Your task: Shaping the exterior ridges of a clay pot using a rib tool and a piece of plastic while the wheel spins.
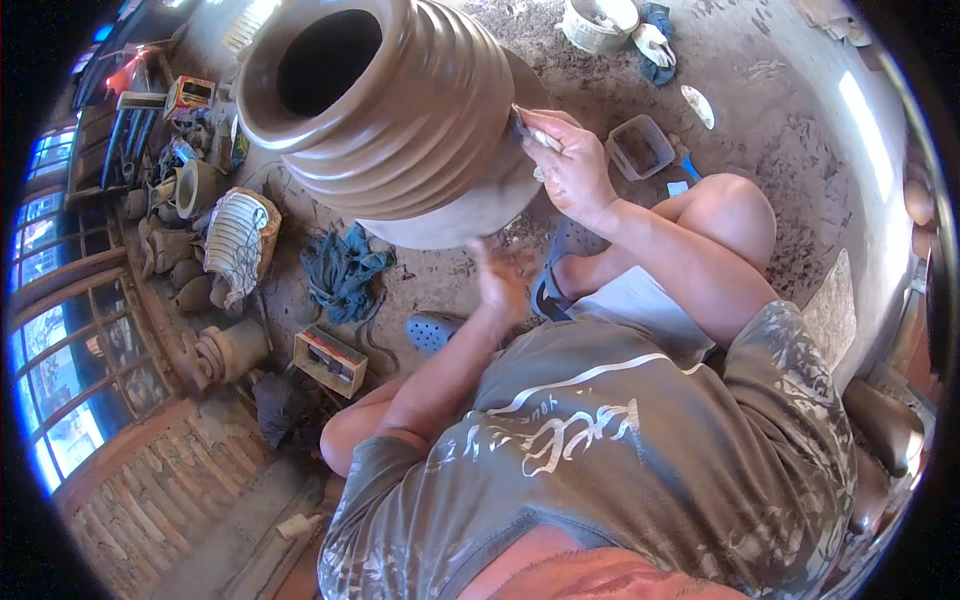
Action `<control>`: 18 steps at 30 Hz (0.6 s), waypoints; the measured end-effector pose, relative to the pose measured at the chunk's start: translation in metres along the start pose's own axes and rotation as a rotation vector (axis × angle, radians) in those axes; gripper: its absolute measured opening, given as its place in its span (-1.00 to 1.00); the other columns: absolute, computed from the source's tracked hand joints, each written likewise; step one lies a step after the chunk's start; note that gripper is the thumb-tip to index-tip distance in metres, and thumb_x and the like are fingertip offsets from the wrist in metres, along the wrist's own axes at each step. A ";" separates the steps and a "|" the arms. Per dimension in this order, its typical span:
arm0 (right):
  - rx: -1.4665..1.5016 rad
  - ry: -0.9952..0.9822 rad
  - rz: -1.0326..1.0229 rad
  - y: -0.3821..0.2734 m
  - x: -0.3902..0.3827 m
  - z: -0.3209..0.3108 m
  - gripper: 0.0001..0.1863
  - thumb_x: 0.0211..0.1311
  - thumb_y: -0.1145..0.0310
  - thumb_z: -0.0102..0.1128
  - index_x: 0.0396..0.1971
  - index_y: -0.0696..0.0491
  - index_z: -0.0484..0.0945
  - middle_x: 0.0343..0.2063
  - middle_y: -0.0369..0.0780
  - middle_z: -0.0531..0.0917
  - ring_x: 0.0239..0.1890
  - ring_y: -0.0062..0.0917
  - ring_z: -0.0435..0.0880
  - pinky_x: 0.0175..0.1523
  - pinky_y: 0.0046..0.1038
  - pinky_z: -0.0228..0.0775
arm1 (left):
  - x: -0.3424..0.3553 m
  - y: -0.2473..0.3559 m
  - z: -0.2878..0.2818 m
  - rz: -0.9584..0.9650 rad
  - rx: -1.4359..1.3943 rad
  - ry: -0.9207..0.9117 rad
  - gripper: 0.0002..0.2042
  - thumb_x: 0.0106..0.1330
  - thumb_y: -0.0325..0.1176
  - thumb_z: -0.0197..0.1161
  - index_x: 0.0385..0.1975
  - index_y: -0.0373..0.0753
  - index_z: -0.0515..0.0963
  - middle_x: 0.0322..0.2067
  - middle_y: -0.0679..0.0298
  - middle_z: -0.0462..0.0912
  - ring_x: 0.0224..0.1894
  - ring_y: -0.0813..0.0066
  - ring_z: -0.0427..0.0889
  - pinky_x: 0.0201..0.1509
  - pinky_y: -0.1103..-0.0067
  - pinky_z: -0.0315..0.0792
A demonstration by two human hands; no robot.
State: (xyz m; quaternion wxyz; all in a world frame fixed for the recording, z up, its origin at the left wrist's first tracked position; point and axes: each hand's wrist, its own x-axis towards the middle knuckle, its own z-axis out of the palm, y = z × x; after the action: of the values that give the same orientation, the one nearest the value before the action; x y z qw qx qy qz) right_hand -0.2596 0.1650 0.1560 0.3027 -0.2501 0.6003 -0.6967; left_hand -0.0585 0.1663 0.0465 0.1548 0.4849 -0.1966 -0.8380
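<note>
A large wet brown clay pot [440, 110] with ridges round its wall fills the upper middle, its dark round mouth at the upper left. Below the ridges its lower part is smoother and paler. My right hand [578, 168] is closed around a small dark, flat-edged tool [517, 126], pressing it to the pot's right side; a pale bit shows between the fingers, its kind unclear. Under the pot's pale lower edge is my left hand [498, 278], smeared by motion. Its fingers cannot be made out, nor whether it touches the clay.
A clear plastic tub [640, 148] and a blue-handled brush [688, 166] lie right of the pot. Farther off stand a white bucket [600, 24] and gloves [655, 46]. At left are a blue cloth [345, 272], an open box [330, 362], a ribbed clay piece [240, 245] and several small pots.
</note>
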 end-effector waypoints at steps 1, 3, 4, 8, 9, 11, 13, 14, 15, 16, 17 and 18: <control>0.058 0.006 -0.038 0.008 0.003 -0.003 -0.62 0.33 0.63 0.23 0.13 0.12 0.67 0.03 -0.29 0.61 -0.16 -0.71 0.62 -0.20 -0.67 0.47 | 0.011 0.020 -0.005 0.031 -0.088 0.253 -0.01 0.33 0.58 -0.23 0.57 -0.07 -0.02 0.51 0.04 0.14 0.49 -0.02 0.22 0.48 -0.07 0.11; 0.045 0.005 -0.076 0.010 0.003 -0.001 -0.62 0.33 0.61 0.24 0.13 0.11 0.67 0.02 -0.29 0.61 -0.18 -0.71 0.62 -0.21 -0.65 0.48 | 0.037 0.073 -0.047 0.420 -0.024 0.241 -0.01 0.34 0.59 -0.31 0.57 -0.07 0.02 0.55 0.10 0.09 0.54 0.03 0.14 0.56 -0.04 0.01; -0.038 0.010 -0.090 0.003 0.003 -0.004 -0.62 0.33 0.60 0.24 0.13 0.11 0.67 0.01 -0.29 0.62 -0.19 -0.71 0.62 -0.22 -0.65 0.48 | 0.040 0.111 -0.060 0.434 -0.071 0.300 -0.04 0.37 0.56 -0.35 0.57 -0.08 0.02 0.54 0.13 0.12 0.54 0.04 0.14 0.55 0.01 0.05; 0.011 -0.021 -0.099 0.011 0.000 0.000 -0.63 0.32 0.60 0.25 0.11 0.14 0.67 -0.01 -0.30 0.64 -0.19 -0.71 0.62 -0.22 -0.63 0.49 | 0.060 0.121 -0.075 0.493 0.073 0.304 -0.10 0.44 0.49 -0.37 0.56 -0.11 0.05 0.53 0.18 0.17 0.54 0.09 0.16 0.52 0.12 0.17; -0.028 -0.008 -0.110 0.016 0.001 -0.005 -0.63 0.31 0.60 0.25 0.11 0.14 0.68 -0.01 -0.29 0.64 -0.17 -0.70 0.63 -0.20 -0.63 0.49 | 0.054 0.090 -0.043 0.469 -0.031 0.336 -0.10 0.44 0.49 -0.35 0.53 -0.14 0.11 0.49 0.20 0.25 0.48 0.10 0.27 0.45 0.10 0.26; -0.090 -0.005 -0.124 0.018 -0.001 -0.006 -0.64 0.31 0.61 0.25 0.10 0.15 0.68 0.00 -0.28 0.65 -0.14 -0.68 0.64 -0.14 -0.62 0.51 | 0.033 0.038 -0.017 0.322 0.060 0.350 -0.11 0.43 0.50 -0.28 0.53 -0.11 0.09 0.38 0.11 0.36 0.34 0.11 0.42 0.27 0.06 0.37; -0.069 -0.016 -0.137 0.019 -0.003 -0.002 -0.64 0.30 0.61 0.26 0.10 0.15 0.68 0.01 -0.27 0.65 -0.10 -0.66 0.65 -0.07 -0.60 0.51 | 0.041 -0.013 -0.041 0.085 0.156 -0.013 -0.11 0.41 0.50 -0.19 0.55 -0.04 0.02 0.27 0.02 0.40 0.22 0.12 0.47 0.11 0.09 0.41; -0.068 -0.008 -0.144 0.022 -0.004 -0.003 -0.64 0.30 0.61 0.26 0.09 0.16 0.68 0.01 -0.27 0.65 -0.08 -0.65 0.65 -0.03 -0.60 0.51 | 0.033 -0.019 -0.033 0.059 0.126 -0.019 -0.10 0.40 0.50 -0.17 0.55 -0.02 0.00 0.25 -0.01 0.40 0.20 0.13 0.48 0.10 0.09 0.40; -0.102 -0.004 -0.135 0.020 -0.004 -0.003 -0.64 0.29 0.61 0.27 0.09 0.16 0.68 0.01 -0.26 0.65 -0.07 -0.64 0.65 0.00 -0.59 0.50 | 0.020 -0.017 -0.017 0.034 0.097 -0.026 -0.10 0.39 0.50 -0.14 0.56 -0.01 -0.01 0.24 -0.03 0.40 0.19 0.13 0.48 0.08 0.09 0.40; -0.137 0.003 -0.125 0.019 -0.005 -0.002 -0.64 0.29 0.61 0.27 0.09 0.17 0.68 0.01 -0.26 0.65 -0.06 -0.63 0.66 0.03 -0.59 0.50 | 0.013 -0.016 -0.007 0.008 0.069 -0.034 -0.09 0.38 0.51 -0.12 0.56 0.01 -0.02 0.22 -0.05 0.39 0.17 0.13 0.49 0.07 0.09 0.39; -0.171 0.011 -0.114 0.017 -0.006 -0.002 -0.64 0.28 0.61 0.28 0.09 0.17 0.68 0.00 -0.25 0.65 -0.05 -0.62 0.66 0.06 -0.58 0.49 | 0.026 -0.008 -0.022 0.065 0.007 0.082 -0.08 0.37 0.52 -0.13 0.56 0.01 -0.01 0.28 -0.02 0.37 0.20 0.12 0.48 0.10 0.08 0.38; -0.151 0.002 -0.111 0.012 -0.009 0.002 -0.64 0.28 0.61 0.29 0.08 0.18 0.68 0.00 -0.25 0.66 -0.05 -0.61 0.66 0.07 -0.58 0.49 | 0.037 0.014 -0.045 0.128 -0.052 0.207 -0.08 0.37 0.53 -0.15 0.56 0.00 0.00 0.33 0.00 0.34 0.24 0.11 0.46 0.13 0.08 0.38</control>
State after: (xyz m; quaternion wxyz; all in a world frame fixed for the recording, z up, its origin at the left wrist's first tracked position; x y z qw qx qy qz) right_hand -0.2511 0.1690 0.1445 0.2433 -0.3042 0.6368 -0.6654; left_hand -0.0360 0.1292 0.0053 0.2400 0.5511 -0.1884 -0.7766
